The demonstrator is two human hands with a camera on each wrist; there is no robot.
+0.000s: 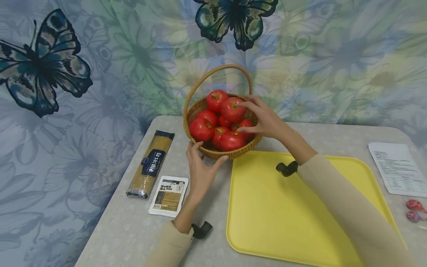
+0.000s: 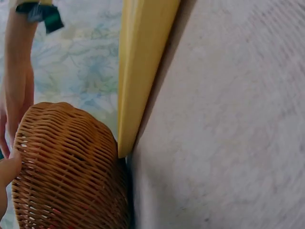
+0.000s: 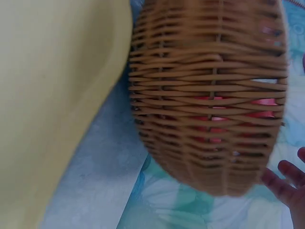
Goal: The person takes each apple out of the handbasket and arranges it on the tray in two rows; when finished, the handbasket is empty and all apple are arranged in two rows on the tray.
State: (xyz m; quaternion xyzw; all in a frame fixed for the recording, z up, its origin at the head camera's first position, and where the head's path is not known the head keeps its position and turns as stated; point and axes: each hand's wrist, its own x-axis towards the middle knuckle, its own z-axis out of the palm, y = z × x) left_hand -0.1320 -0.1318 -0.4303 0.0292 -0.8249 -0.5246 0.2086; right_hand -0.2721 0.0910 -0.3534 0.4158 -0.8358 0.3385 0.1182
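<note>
Tomato [image 1: 232,109], glossy red, pinched by right hand [image 1: 263,119]; left hand [image 1: 201,167] cups woven basket [image 1: 230,152].

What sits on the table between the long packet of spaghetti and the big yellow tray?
In the head view, a small white sachet lies flat there, and the left hand reaches across that gap to hold the woven wicker basket.
</note>
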